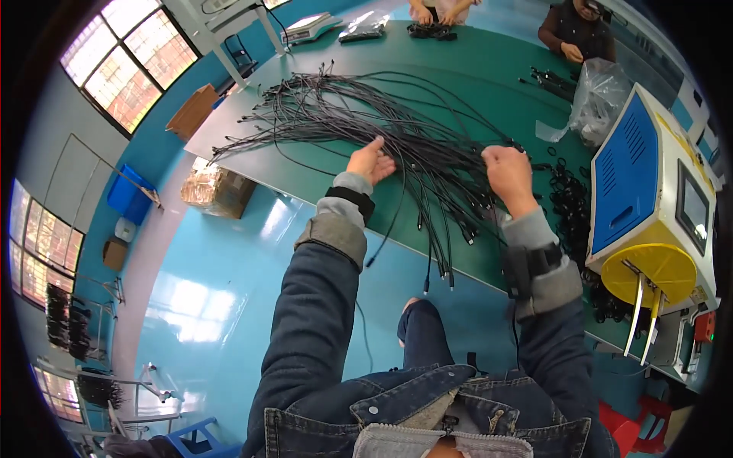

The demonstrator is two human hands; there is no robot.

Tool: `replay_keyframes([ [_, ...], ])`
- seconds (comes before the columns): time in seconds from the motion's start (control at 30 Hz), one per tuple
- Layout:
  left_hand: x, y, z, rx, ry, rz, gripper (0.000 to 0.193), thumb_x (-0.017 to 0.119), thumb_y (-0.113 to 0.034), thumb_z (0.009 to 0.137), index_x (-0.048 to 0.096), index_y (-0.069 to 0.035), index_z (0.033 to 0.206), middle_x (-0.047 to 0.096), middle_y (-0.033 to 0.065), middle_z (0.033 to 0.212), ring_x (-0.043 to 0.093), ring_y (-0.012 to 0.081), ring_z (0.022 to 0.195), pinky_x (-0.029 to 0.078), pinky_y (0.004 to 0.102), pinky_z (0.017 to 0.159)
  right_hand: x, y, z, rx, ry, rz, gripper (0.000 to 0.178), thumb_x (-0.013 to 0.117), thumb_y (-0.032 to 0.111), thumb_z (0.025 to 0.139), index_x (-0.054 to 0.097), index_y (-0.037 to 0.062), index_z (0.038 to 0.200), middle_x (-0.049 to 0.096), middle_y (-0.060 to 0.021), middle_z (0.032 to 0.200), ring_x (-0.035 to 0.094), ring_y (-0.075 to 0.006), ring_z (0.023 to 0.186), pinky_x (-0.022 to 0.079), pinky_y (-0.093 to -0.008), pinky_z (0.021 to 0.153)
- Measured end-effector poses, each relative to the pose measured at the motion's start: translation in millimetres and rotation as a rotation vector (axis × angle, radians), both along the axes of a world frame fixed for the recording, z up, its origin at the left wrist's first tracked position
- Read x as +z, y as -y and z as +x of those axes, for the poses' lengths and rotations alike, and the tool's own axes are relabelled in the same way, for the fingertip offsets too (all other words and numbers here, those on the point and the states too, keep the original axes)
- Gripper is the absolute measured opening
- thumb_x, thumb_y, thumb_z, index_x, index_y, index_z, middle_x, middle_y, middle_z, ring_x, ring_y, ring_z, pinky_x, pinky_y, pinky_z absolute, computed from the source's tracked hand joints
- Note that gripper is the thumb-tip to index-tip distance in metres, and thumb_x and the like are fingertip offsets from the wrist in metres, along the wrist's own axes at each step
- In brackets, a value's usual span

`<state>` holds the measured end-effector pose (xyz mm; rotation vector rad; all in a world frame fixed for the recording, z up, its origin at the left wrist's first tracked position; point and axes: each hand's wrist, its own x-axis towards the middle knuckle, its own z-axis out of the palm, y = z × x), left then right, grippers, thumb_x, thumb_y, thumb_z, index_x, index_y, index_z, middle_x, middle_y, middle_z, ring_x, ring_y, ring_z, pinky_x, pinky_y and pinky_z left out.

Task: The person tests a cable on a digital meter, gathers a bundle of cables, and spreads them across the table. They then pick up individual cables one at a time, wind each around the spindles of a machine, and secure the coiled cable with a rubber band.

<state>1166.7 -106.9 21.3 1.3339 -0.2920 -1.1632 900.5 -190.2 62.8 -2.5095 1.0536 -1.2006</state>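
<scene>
A large loose heap of thin black cables [412,141] with plug ends lies across the green tabletop, and several plug ends hang over its near edge. At the heap's near side is my left hand [372,162], open, its fingers stretched out against the cables and nothing gripped. My right hand [508,175] is closed in a fist at the heap's right end, where cable ends show just beyond the knuckles. What lies inside that fist is hidden.
Right of my right hand lies a pile of small black rings [566,195], beside a blue and white machine [637,168] with a yellow disc. Behind them is a clear plastic bag [599,103]. Two people work at the table's far side. A scale [309,29] stands far left.
</scene>
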Motion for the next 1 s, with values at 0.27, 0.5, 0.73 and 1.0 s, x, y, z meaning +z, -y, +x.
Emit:
replay_keyframes([
  [0.27, -1, 2, -23, -0.173, -0.239, -0.380, 0.036, 0.053, -0.026, 0.087, 0.044, 0.001, 0.109, 0.048, 0.0191, 0.113, 0.049, 0.0318, 0.105, 0.044, 0.0432, 0.086, 105, -161, -64, 0.310, 0.825, 0.008, 0.023, 0.045, 0.014, 0.092, 0.060, -0.0037, 0.089, 0.046, 0.0025, 0.057, 0.038, -0.0043, 0.047, 0.027, -0.0171, 0.043],
  [0.5, 2, 13, -107, -0.451, 0.315, -0.768, 0.019, 0.049, -0.019, 0.086, 0.052, -0.001, 0.094, 0.056, 0.0151, 0.101, 0.053, 0.0315, 0.096, 0.046, 0.0408, 0.078, 51, -221, -175, 0.439, 0.413, 0.644, 0.013, 0.056, 0.006, 0.083, 0.062, -0.0055, 0.086, 0.054, -0.0056, 0.059, 0.048, -0.0085, 0.051, 0.040, -0.0212, 0.048],
  [0.73, 56, -176, -249, -1.235, 1.153, -0.273, 0.017, 0.052, -0.015, 0.086, 0.060, 0.000, 0.084, 0.058, 0.0156, 0.073, 0.052, 0.0227, 0.060, 0.043, 0.0307, 0.057, 23, -260, -330, 0.241, 0.092, 0.545, 0.014, 0.060, 0.012, 0.080, 0.064, 0.0001, 0.086, 0.062, -0.0108, 0.066, 0.058, -0.0203, 0.055, 0.044, -0.0291, 0.051],
  [1.0, 98, -239, -413, -1.290, 0.555, -0.527, 0.025, 0.055, -0.012, 0.084, 0.057, 0.003, 0.104, 0.061, 0.0069, 0.078, 0.058, 0.0148, 0.069, 0.046, 0.0263, 0.064, 47, -298, -387, 0.502, 0.155, 0.360, 0.017, 0.066, 0.013, 0.075, 0.064, 0.0038, 0.089, 0.062, -0.0090, 0.073, 0.059, -0.0248, 0.063, 0.045, -0.0329, 0.054],
])
